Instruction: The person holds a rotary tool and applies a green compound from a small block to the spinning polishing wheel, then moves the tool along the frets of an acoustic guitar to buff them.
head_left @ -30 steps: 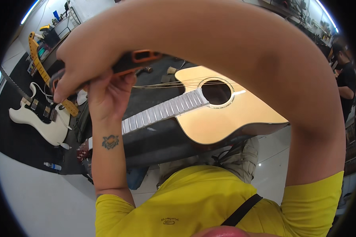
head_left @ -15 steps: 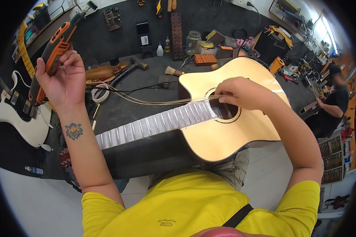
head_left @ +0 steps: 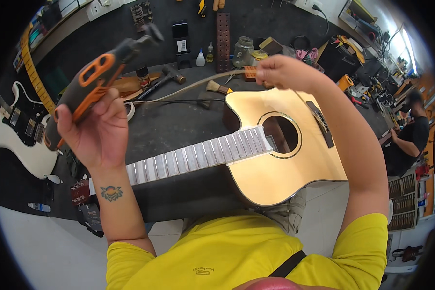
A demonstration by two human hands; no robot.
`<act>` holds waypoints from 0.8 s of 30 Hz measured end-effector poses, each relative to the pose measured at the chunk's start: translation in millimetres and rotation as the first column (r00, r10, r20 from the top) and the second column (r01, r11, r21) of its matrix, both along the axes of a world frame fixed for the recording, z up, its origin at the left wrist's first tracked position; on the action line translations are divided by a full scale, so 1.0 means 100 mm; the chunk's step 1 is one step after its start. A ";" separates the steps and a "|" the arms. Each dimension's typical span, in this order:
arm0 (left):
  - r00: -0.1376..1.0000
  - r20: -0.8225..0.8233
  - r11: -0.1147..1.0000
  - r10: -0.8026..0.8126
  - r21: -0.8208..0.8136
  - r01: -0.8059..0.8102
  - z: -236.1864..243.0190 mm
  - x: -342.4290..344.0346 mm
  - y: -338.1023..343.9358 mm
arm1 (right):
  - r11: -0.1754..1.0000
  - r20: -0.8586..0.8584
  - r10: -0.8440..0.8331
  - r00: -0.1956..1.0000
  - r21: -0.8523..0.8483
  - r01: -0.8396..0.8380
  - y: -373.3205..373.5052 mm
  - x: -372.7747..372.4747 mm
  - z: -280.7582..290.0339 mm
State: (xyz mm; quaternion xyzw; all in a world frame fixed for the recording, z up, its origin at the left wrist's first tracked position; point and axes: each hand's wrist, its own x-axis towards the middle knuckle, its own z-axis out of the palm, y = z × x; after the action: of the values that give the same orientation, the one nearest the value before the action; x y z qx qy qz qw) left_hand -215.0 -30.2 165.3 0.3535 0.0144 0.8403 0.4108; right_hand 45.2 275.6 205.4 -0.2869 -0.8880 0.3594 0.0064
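L hand (head_left: 104, 133) holds pwr tool (head_left: 84, 87); R hand (head_left: 285, 72) w/ strings (head_left: 227, 74) nr guitar (head_left: 263, 179)

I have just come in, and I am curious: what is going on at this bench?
A person in a yellow shirt holds a power tool raised in the left hand. The right hand grips a bunch of strings, lifted above an acoustic guitar. The guitar lies face up in front of the person, grey strips between the frets on its neck, the strings clear of it. A white electric guitar is at the left.
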 end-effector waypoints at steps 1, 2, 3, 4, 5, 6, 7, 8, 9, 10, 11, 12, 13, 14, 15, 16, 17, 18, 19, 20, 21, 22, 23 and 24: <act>1.000 0.000 1.000 -0.009 -0.001 0.009 -0.01 -0.05 0.00 | 0.997 -0.087 -0.056 0.995 -0.066 0.051 0.09 -0.06 0.01; 0.999 0.035 0.999 0.037 0.022 -0.037 -0.02 -0.12 -0.01 | 0.995 -0.124 -0.059 0.991 -0.094 0.047 0.22 -0.08 0.06; 0.993 0.067 0.994 0.101 0.040 -0.104 0.00 -0.20 -0.07 | 0.992 -0.165 -0.042 0.985 -0.123 0.022 0.31 -0.16 0.12; 0.987 0.114 0.990 0.113 0.073 -0.122 0.01 -0.26 -0.08 | 0.988 -0.242 -0.027 0.970 -0.155 -0.011 0.31 -0.22 0.19; 0.985 0.117 0.989 0.125 0.069 -0.133 0.02 -0.32 -0.09 | 0.978 -0.226 0.030 0.974 -0.194 -0.075 0.29 -0.21 0.31; 0.973 0.153 0.978 0.173 0.093 -0.188 0.02 -0.38 -0.09 | 0.984 -0.183 0.070 0.981 -0.151 -0.099 0.25 -0.18 0.43; 0.954 0.186 0.959 0.234 0.117 -0.258 0.06 -0.45 -0.16 | 0.984 -0.143 0.126 0.982 -0.106 -0.142 0.19 -0.19 0.55; 0.955 0.200 0.956 0.219 0.151 -0.251 0.05 -0.52 -0.18 | 0.985 -0.125 0.146 0.981 -0.076 -0.156 0.15 -0.15 0.64; 0.947 0.207 0.950 0.244 0.143 -0.276 0.03 -0.60 -0.22 | 0.983 -0.108 0.170 0.980 -0.049 -0.176 0.15 -0.12 0.70; 0.948 0.236 0.955 0.215 0.153 -0.255 0.01 -0.69 -0.24 | 0.977 -0.124 0.208 0.970 -0.031 -0.213 0.15 -0.12 0.75; 0.947 0.264 0.958 0.185 0.164 -0.233 -0.02 -0.75 -0.27 | 0.971 -0.116 0.229 0.966 -0.039 -0.235 0.11 -0.17 0.66; 0.935 0.301 0.959 0.187 0.152 -0.240 -0.01 -0.76 -0.31 | 0.975 -0.188 0.220 0.957 0.006 -0.223 0.02 -0.22 0.62; 0.931 0.304 0.954 0.200 0.157 -0.256 -0.01 -0.76 -0.30 | 0.980 -0.259 0.200 0.945 0.050 -0.194 -0.05 -0.25 0.59; 0.930 0.317 0.961 0.185 0.141 -0.239 -0.01 -0.77 -0.29 | 0.979 -0.206 0.201 0.958 0.047 -0.196 -0.13 -0.38 0.56; 0.929 0.329 0.969 0.167 0.118 -0.216 -0.04 -0.76 -0.25 | 0.974 -0.082 0.194 0.978 0.138 -0.181 -0.22 -0.54 0.53; 0.920 0.342 0.964 0.193 0.107 -0.242 -0.04 -0.74 -0.25 | 0.935 -0.090 0.282 0.955 0.249 -0.253 -0.32 -0.73 0.44; 0.919 0.339 0.963 0.203 0.103 -0.250 -0.04 -0.72 -0.24 | 0.896 -0.084 0.346 0.935 0.323 -0.303 -0.42 -0.92 0.33; 0.921 0.330 0.962 0.209 0.100 -0.254 -0.04 -0.69 -0.20 | 0.852 -0.072 0.395 0.916 0.402 -0.336 -0.53 -1.06 0.24; 0.921 0.317 0.959 0.227 0.093 -0.268 -0.04 -0.68 -0.20 | 0.819 -0.059 0.433 0.899 0.441 -0.366 -0.67 -1.21 0.17; 0.925 0.303 0.957 0.230 0.102 -0.271 -0.05 -0.69 -0.21 | 0.775 0.014 0.458 0.889 0.484 -0.407 -0.87 -1.28 0.19; 0.924 0.302 0.956 0.235 0.098 -0.276 -0.05 -0.70 -0.22 | 0.692 0.283 0.420 0.862 0.515 -0.506 -1.10 -1.33 0.33; 0.927 0.284 0.951 0.246 0.114 -0.287 -0.03 -0.71 -0.25 | 0.630 0.341 0.471 0.814 0.516 -0.581 -1.19 -1.30 0.37; 0.929 0.266 0.946 0.256 0.131 -0.297 -0.02 -0.73 -0.28 | 0.562 0.398 0.516 0.759 0.511 -0.650 -1.27 -1.26 0.40; 0.925 0.266 0.939 0.273 0.134 -0.316 -0.01 -0.75 -0.31 | 0.562 0.410 0.518 0.751 0.499 -0.660 -1.38 -1.18 0.49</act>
State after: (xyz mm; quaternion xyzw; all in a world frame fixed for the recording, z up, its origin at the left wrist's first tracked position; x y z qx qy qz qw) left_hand -289.8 -60.9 164.5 0.2763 -0.0567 0.9274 0.2457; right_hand -72.5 137.6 254.7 0.0092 -0.9929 -0.0033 -0.1182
